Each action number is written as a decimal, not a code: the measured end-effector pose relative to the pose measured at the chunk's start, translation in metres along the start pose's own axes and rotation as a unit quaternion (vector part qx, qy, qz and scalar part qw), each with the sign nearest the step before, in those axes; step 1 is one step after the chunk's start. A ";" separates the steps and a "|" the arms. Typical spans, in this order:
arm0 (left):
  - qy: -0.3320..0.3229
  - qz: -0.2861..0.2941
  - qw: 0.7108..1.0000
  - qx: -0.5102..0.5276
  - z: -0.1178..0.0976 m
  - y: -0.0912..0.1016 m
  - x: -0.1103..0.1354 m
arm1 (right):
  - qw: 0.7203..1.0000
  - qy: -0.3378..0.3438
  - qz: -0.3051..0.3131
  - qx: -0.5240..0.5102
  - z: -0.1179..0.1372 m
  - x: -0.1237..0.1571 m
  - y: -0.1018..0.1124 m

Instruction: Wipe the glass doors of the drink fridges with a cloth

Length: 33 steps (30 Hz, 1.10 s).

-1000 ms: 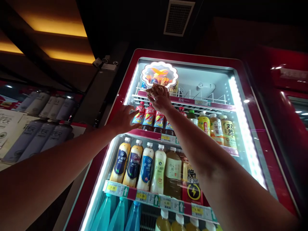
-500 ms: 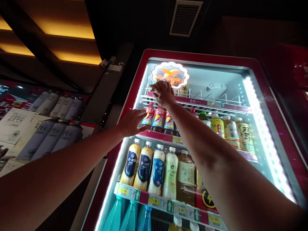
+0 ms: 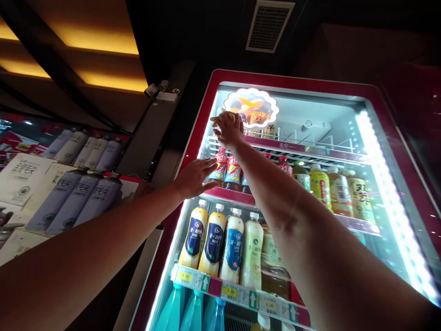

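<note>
A lit red drinks fridge (image 3: pixel 203 115) stands in front of me with its shelves full of bottles. My right hand (image 3: pixel 227 128) reaches up to the top shelf (image 3: pixel 303 148), fingers curled round something I cannot make out, just below a glowing scalloped sign (image 3: pixel 253 103). My left hand (image 3: pixel 195 177) lies flat and spread against the fridge's left edge, beside the red-labelled bottles (image 3: pixel 231 171) on the second shelf. Yellow and white bottles (image 3: pixel 213 239) fill the third shelf under my arms.
Yellow and amber tea bottles (image 3: pixel 339 195) stand on the second shelf at right. Blue bottles (image 3: pixel 193 308) show at the bottom. A poster of grey bottles (image 3: pixel 69 193) covers the wall at left. A ceiling vent (image 3: pixel 268 25) is overhead.
The view has shifted so the fridge sits further right. My right hand stays at the top shelf, now a little left of the sign. My left hand keeps flat on the fridge edge.
</note>
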<state>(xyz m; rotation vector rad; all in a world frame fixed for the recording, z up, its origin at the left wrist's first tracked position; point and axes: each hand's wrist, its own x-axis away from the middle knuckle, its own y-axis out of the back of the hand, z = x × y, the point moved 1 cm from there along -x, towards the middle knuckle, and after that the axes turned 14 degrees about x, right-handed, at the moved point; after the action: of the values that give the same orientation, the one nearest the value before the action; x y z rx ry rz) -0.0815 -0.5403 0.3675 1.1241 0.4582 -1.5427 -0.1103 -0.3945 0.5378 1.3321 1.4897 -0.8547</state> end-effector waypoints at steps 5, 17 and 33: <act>-0.004 0.001 1.000 0.013 0.003 -0.001 0.003 | 0.992 0.124 -0.006 0.000 0.019 0.009 0.001; 0.040 -0.059 0.997 -0.009 0.001 0.001 0.019 | 0.989 0.150 -0.003 0.013 0.008 0.043 0.011; 0.051 -0.062 0.997 -0.018 -0.004 -0.001 0.032 | 0.998 0.009 0.025 0.053 0.010 0.076 0.013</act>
<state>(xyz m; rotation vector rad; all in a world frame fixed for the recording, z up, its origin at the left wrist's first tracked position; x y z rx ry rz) -0.0783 -0.5539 0.3385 1.1677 0.6333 -1.5826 -0.0941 -0.3766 0.4639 1.4526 1.4363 -0.9017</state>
